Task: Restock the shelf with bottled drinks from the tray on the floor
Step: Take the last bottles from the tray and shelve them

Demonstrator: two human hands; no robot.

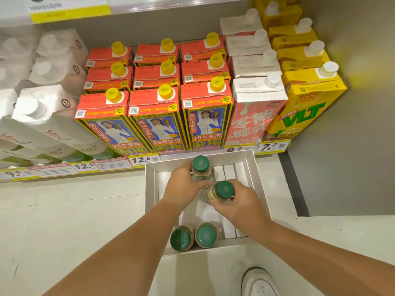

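A white cardboard tray (150, 201) sits on the floor below the shelf. My left hand (181, 186) grips a green-capped bottle (200, 165) near the tray's far side. My right hand (237, 201) grips a second green-capped bottle (222, 191), tilted toward me, over the tray's middle. Two more green-capped bottles stand at the tray's near edge, one (181, 238) on the left and one (206, 235) beside it. The shelf (85, 167) in front carries rows of drink cartons.
Red cartons with yellow caps (158, 107) fill the shelf's middle, white cartons (42, 116) the left, pink-white (256, 103) and yellow cartons (307, 99) the right. Price tags line the shelf edge. My white shoe (259, 283) stands on the pale floor near the tray.
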